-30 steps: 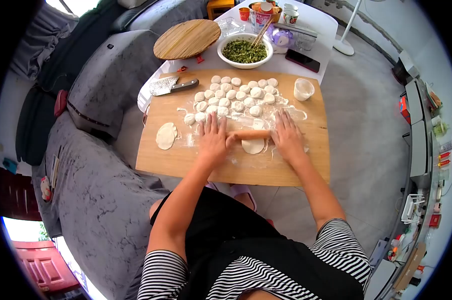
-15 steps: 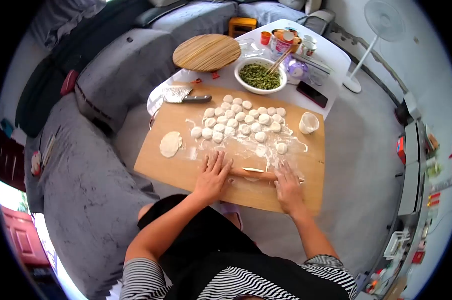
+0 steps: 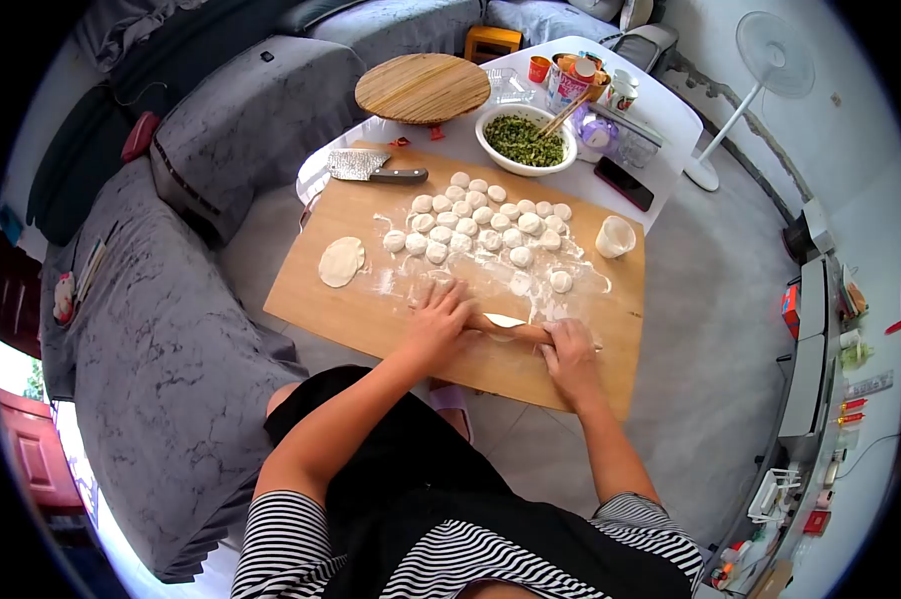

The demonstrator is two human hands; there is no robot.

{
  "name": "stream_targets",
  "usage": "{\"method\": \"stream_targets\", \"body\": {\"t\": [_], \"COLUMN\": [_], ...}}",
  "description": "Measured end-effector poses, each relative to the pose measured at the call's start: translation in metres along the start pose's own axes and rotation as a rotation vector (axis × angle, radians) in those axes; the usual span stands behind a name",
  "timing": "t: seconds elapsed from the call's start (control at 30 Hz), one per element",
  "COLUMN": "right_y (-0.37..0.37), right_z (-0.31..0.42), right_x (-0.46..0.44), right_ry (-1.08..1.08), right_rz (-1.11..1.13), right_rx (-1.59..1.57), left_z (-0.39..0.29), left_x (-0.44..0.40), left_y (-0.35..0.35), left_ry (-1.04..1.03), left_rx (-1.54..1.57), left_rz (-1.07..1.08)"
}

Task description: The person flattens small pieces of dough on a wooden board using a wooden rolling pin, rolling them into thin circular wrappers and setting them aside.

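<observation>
A wooden rolling pin (image 3: pixel 526 332) lies across the near part of a wooden board (image 3: pixel 311 319). My left hand (image 3: pixel 445 323), slightly blurred, grips its left end, and my right hand (image 3: pixel 571 355) is closed over its right end. Under the pin is a piece of dough (image 3: pixel 502 320), whose pale edge shows on the far side. One rolled flat dough round (image 3: pixel 342 262) rests at the board's left. Beyond my hands sit several small floured dough pieces (image 3: pixel 466 226), and a single dough piece (image 3: pixel 560 283) lies apart, nearer my right hand.
A cleaver (image 3: pixel 379 168) lies at the board's far left edge. Behind are a bowl of chopped green filling (image 3: pixel 523 145) with chopsticks, a round slatted mat (image 3: pixel 423 88) and a phone (image 3: pixel 623 185). A plastic cup (image 3: pixel 615 237) stands at the board's right. A grey-covered sofa (image 3: pixel 161 379) is at left.
Both hands have shifted on the rolling pin, their fingers now more bent around it. The pin has tilted slightly, and more of the dough's edge shows beyond it. The camera view has moved slightly.
</observation>
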State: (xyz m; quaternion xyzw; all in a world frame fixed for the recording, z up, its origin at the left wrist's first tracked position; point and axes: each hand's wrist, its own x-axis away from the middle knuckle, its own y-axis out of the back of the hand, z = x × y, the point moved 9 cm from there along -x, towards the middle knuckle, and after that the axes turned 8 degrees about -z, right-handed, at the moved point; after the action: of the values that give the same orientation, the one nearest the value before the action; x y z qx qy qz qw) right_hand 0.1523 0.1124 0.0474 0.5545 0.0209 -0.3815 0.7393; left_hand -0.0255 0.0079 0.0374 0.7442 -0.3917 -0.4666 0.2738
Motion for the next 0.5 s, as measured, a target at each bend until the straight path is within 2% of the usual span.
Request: {"method": "stream_targets", "body": {"t": [0.17,0.23,0.37,0.43,0.5], "right_y": [0.003,0.006,0.012,0.012,0.013], "right_z": [-0.001,-0.001,0.007,0.007,0.005], "right_x": [-0.007,-0.009,-0.009,-0.009,-0.009], "right_ry": [-0.004,0.008,0.098,0.097,0.096], "right_rz": [-0.028,-0.062,-0.141,-0.143,-0.145], "right_rx": [-0.028,-0.035,-0.073,-0.105,-0.135], "left_z": [-0.026,-0.010,0.005,0.015,0.017], "left_x": [-0.030,-0.042,-0.067,-0.078,-0.083], "left_y": [-0.023,-0.044,-0.058,-0.064,-0.067], "left_ry": [-0.165,0.047,0.113,0.240,0.247], "left_rx": [0.227,0.226,0.193,0.139,0.135], "left_rz": [-0.036,0.112,0.086,0.204,0.238]}}
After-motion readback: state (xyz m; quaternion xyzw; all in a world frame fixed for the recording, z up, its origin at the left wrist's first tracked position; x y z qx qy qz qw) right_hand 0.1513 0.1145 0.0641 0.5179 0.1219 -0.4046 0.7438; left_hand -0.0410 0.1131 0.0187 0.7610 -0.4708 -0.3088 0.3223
